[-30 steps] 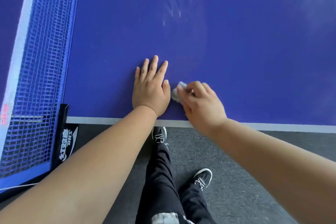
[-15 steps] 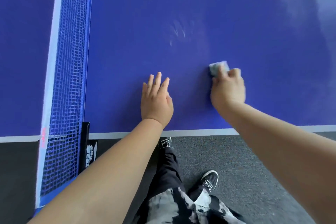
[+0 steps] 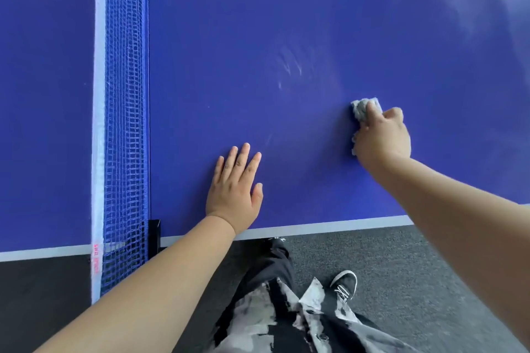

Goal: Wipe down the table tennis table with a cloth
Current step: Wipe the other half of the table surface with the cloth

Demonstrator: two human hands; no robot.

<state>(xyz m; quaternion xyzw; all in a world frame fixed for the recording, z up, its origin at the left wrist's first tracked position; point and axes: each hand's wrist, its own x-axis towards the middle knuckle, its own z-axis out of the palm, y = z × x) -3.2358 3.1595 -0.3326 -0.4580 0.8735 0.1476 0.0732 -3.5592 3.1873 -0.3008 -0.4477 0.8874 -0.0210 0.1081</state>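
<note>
My right hand (image 3: pixel 383 137) has its fingers curled round a small grey cloth (image 3: pixel 362 110), bunched up and pressed onto the blue table (image 3: pixel 315 23). A bit of cloth pokes out past my fingertips and a bit shows under the heel of the hand. My left hand (image 3: pixel 233 189) lies flat on the table, palm down, fingers straight and slightly spread, holding nothing. It sits near the white edge line (image 3: pixel 329 226), and I'm probably leaning on it.

The cloth is at about 2 o'clock from my left hand, well apart from it and well in from the table edge. The net (image 3: pixel 126 123) runs up the frame at 9 o'clock from my left hand, with its black clamp (image 3: pixel 154 235) at the table edge.

Progress: I judge this partway through, not close to finished.
- Pale streaks (image 3: pixel 289 66) sit on the blue at 10 o'clock from the cloth, apart from it, so that patch needs a pass.
- There is a faint mark (image 3: pixel 269 139) just past my left fingertips at 1 o'clock.
- There is a hazy pale area (image 3: pixel 487 8) at 1 o'clock from the cloth, far corner. I can't tell whether it is dust or glare.
- The table half beyond the net shows a tiny speck. I can't tell whether that half has been wiped.

Which parts are already clean I can't tell; the blue round the cloth looks even.

My legs and a shoe (image 3: pixel 344 282) are on the grey carpet (image 3: pixel 415 266) at 6 o'clock.
</note>
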